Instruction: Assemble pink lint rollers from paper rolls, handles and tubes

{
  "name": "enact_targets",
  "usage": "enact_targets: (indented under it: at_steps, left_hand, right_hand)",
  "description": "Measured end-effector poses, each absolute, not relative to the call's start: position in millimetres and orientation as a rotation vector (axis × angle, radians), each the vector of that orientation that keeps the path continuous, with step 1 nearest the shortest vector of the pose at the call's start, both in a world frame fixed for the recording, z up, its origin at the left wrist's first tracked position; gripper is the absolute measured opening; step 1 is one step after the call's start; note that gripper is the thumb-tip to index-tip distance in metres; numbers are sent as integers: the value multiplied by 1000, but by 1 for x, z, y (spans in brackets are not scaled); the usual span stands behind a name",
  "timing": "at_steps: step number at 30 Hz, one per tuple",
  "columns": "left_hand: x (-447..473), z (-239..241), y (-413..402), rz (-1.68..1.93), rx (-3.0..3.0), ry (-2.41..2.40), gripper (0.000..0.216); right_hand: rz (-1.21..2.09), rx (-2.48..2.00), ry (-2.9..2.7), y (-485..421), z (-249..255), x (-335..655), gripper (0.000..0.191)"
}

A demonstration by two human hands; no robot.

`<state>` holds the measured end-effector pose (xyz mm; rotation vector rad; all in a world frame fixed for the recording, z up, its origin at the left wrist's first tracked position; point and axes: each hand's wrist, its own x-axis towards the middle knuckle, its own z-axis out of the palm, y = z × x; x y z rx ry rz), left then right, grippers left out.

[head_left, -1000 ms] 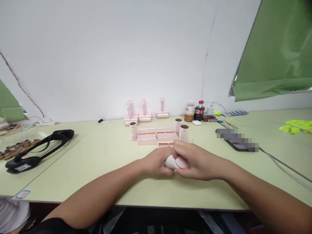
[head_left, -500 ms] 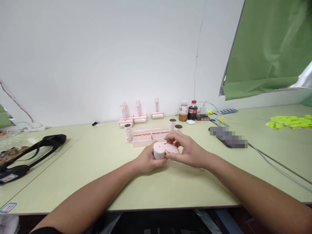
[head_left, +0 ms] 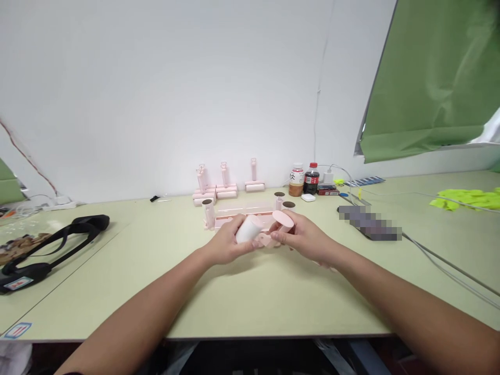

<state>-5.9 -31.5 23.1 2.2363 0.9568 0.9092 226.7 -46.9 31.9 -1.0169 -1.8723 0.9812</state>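
My left hand (head_left: 223, 245) is closed around a white paper roll (head_left: 247, 228), tilted up to the right. My right hand (head_left: 303, 239) pinches a pink plastic roller part (head_left: 282, 221) with a round end cap, held just right of the roll. Both hands hover above the pale green table (head_left: 250, 291), in front of open pink trays (head_left: 242, 221). An upright roll on a pink stand (head_left: 208, 212) is left of the trays. Two more brown-cored rolls (head_left: 284, 200) stand behind my right hand.
Three assembled pink lint rollers (head_left: 228, 186) stand by the wall. Two drink bottles (head_left: 304, 180), a charger and cables are at the back right. A blurred phone (head_left: 369, 225) lies to the right, yellow-green scraps (head_left: 464, 199) further right. A black strapped headset (head_left: 47, 250) lies on the left.
The two pieces, pressed together a second ago, have come apart. My left hand has tipped the white roll up; my right hand has lifted the pink part to the right.
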Motion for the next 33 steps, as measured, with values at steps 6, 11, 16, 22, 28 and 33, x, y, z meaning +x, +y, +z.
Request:
enact_targets:
  at_steps: [6, 11, 16, 22, 28, 33]
  left_hand:
    - [-1, 35, -47, 507, 2551, 866, 44]
    - [-2, 36, -45, 530, 2556, 946, 43]
    - [-4, 41, -47, 503, 2613, 982, 41]
    - [-5, 45, -52, 418, 2768, 975, 58]
    - [-5, 45, -52, 375, 2810, 947, 61]
    - [-6, 42, -49, 340, 2844, 962, 57]
  right_hand:
    - [888, -1056, -2016, -44, 32, 229, 20]
    - [883, -1043, -2068, -43, 31, 231, 22]
    - [953, -981, -2087, -41, 28, 231, 27]
    - [908, -924, -2215, -45, 32, 229, 19]
    - [982, -852, -2290, -47, 36, 228, 18]
    - [1030, -860, -2219, -48, 32, 223, 18]
